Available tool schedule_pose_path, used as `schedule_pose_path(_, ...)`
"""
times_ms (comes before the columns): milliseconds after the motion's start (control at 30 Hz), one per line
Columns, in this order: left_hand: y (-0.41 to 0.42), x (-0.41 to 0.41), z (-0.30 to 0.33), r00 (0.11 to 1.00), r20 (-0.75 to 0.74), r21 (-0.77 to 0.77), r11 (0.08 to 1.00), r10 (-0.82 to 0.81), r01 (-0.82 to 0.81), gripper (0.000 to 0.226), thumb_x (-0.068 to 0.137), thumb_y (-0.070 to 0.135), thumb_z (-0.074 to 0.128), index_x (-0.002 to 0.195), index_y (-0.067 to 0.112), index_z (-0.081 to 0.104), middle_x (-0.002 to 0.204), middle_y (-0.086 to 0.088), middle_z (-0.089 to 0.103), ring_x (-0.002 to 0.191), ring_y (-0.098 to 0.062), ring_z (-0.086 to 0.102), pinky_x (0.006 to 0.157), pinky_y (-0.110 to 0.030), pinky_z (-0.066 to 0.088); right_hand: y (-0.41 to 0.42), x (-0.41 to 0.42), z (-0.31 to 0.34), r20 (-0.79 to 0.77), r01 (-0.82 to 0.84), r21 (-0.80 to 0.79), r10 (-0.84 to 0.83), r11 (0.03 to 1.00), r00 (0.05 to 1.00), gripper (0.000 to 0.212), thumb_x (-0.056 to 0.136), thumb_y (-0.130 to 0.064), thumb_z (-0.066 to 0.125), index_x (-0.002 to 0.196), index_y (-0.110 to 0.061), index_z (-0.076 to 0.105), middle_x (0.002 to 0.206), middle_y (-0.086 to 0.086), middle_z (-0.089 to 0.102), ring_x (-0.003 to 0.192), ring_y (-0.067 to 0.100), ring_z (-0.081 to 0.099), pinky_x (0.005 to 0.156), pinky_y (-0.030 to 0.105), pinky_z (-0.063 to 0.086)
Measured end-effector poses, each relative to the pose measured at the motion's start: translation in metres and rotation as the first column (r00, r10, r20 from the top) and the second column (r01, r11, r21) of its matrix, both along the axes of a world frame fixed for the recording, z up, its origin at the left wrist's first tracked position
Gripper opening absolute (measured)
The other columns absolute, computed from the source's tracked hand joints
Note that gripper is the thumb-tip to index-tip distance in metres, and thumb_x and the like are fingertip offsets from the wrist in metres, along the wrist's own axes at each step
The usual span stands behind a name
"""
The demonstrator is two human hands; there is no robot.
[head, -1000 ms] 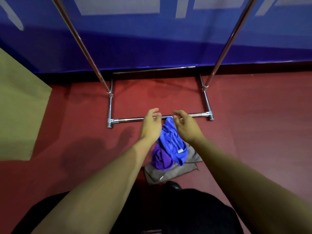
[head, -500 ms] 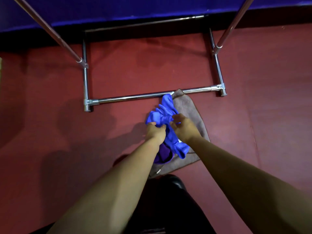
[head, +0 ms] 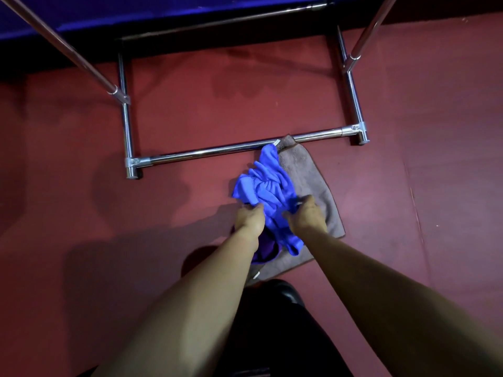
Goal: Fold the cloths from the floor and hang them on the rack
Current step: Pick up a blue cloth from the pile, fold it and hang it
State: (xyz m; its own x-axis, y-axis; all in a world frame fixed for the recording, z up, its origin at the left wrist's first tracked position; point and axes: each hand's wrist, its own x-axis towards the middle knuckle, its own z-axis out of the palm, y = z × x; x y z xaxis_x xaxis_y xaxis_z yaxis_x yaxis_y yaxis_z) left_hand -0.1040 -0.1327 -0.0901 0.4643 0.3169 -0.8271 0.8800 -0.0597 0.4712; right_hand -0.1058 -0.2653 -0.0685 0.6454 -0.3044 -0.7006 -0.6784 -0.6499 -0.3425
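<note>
A crumpled blue cloth [head: 265, 186] lies on top of a flat grey-brown cloth [head: 313, 191] on the red floor, just in front of the rack's chrome base bar [head: 206, 151]. My left hand [head: 249, 217] grips the blue cloth's left side. My right hand [head: 307, 213] grips its right side, fingers curled into the fabric. A darker purple cloth [head: 265, 247] shows under the blue one, between my forearms. The rack's two uprights [head: 351, 58] rise out of the top of the view.
A blue wall panel [head: 163, 12] runs behind the rack. My black shoe [head: 283, 291] and dark trousers are just below the cloth pile. Red floor stretches to the left and right.
My hands came down from near the base bar onto the blue cloth and took hold of it. The head camera tilted further down and closer to the floor.
</note>
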Motion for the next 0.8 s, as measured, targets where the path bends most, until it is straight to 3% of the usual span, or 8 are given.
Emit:
schedule_pose_path(133, 0.004, -0.005, 0.004, 0.994, 0.029, 0.022, 0.995, 0.101, -0.101, 0.022, 0.095, 0.017, 0.055, 0.115, 0.011, 0.063, 0.113, -0.015, 0.07, 0.105, -0.032, 0.067, 0.096, -0.046, 0.054, -0.004, 0.0, 0.005, 0.039, 0.027, -0.015, -0.026, 1.0, 0.999, 0.021, 0.09, -0.022, 0.059, 0.105, -0.011, 0.068, 0.106, 0.012, 0.071, 0.104, 0.032, 0.065, 0.084, 0.034, 0.05)
schedule_pose_path(200, 0.009, -0.005, 0.015, 0.985, 0.058, 0.032, 0.986, 0.161, -0.163, 0.019, 0.098, 0.014, 0.052, 0.114, 0.012, 0.062, 0.108, -0.013, 0.069, 0.1, -0.03, 0.067, 0.092, -0.044, 0.053, -0.002, 0.001, 0.01, 0.043, -0.005, 0.013, 0.004, 1.0, 0.999, 0.011, 0.087, -0.019, 0.056, 0.084, -0.013, 0.065, 0.088, 0.013, 0.067, 0.093, 0.034, 0.063, 0.076, 0.035, 0.049)
schedule_pose_path(267, 0.014, -0.007, 0.027, 0.977, 0.051, -0.001, 0.978, 0.208, -0.208, 0.017, 0.099, 0.017, 0.052, 0.112, 0.012, 0.061, 0.103, -0.012, 0.066, 0.094, -0.029, 0.064, 0.087, -0.041, 0.052, 0.001, 0.001, 0.012, 0.0, 0.007, 0.041, -0.007, 0.999, 1.0, 0.006, 0.085, -0.019, 0.06, 0.084, -0.014, 0.062, 0.088, 0.013, 0.064, 0.097, 0.034, 0.061, 0.081, 0.037, 0.05)
schedule_pose_path(367, 0.019, -0.014, 0.034, 0.965, -0.012, -0.076, 0.962, 0.262, -0.262, 0.039, 0.085, 0.038, 0.065, 0.112, 0.01, 0.063, 0.105, -0.013, 0.071, 0.094, -0.031, 0.068, 0.091, -0.047, 0.056, 0.003, -0.001, 0.004, -0.075, 0.148, 0.083, -0.142, 0.986, 0.987, 0.04, 0.079, -0.015, 0.069, 0.117, -0.007, 0.059, 0.115, 0.012, 0.062, 0.103, 0.033, 0.066, 0.091, 0.042, 0.056)
schedule_pose_path(433, 0.021, -0.022, 0.024, 0.957, -0.028, -0.114, 0.95, 0.29, -0.291, 0.055, 0.066, 0.049, 0.068, 0.107, 0.012, 0.065, 0.103, -0.014, 0.074, 0.094, -0.034, 0.072, 0.09, -0.055, 0.058, 0.009, -0.005, 0.003, -0.134, 0.22, 0.142, -0.202, 0.965, 0.97, 0.066, 0.076, -0.014, 0.076, 0.133, 0.0, 0.045, 0.11, 0.006, 0.059, 0.1, 0.029, 0.067, 0.089, 0.043, 0.057)
schedule_pose_path(567, 0.021, -0.027, 0.034, 0.954, 0.013, -0.143, 0.945, 0.3, -0.295, 0.036, 0.073, 0.044, 0.073, 0.093, 0.015, 0.067, 0.094, -0.012, 0.075, 0.087, -0.031, 0.073, 0.084, -0.059, 0.059, 0.014, -0.012, 0.007, -0.097, 0.143, 0.066, -0.137, 0.988, 0.986, 0.051, 0.082, -0.02, 0.077, 0.123, -0.003, 0.052, 0.11, 0.008, 0.057, 0.109, 0.029, 0.062, 0.094, 0.036, 0.049)
schedule_pose_path(667, 0.024, -0.028, 0.042, 0.943, 0.073, -0.153, 0.938, 0.323, -0.31, 0.021, 0.086, 0.036, 0.072, 0.09, 0.016, 0.069, 0.091, -0.008, 0.076, 0.088, -0.03, 0.074, 0.087, -0.058, 0.059, 0.014, -0.014, 0.011, -0.08, 0.223, 0.149, -0.213, 0.963, 0.974, 0.06, 0.076, -0.035, 0.077, 0.12, -0.004, 0.052, 0.103, 0.002, 0.064, 0.097, 0.024, 0.067, 0.09, 0.04, 0.055)
schedule_pose_path(800, 0.025, -0.019, 0.072, 0.927, 0.164, -0.23, 0.927, 0.338, -0.298, 0.014, 0.093, 0.031, 0.069, 0.09, 0.018, 0.074, 0.093, -0.007, 0.078, 0.097, -0.033, 0.074, 0.09, -0.056, 0.058, 0.012, -0.004, 0.019, -0.101, 0.223, 0.176, -0.208, 0.959, 0.973, 0.055, 0.088, -0.056, 0.055, 0.108, -0.007, 0.068, 0.1, 0.012, 0.072, 0.095, 0.027, 0.07, 0.087, 0.03, 0.054)
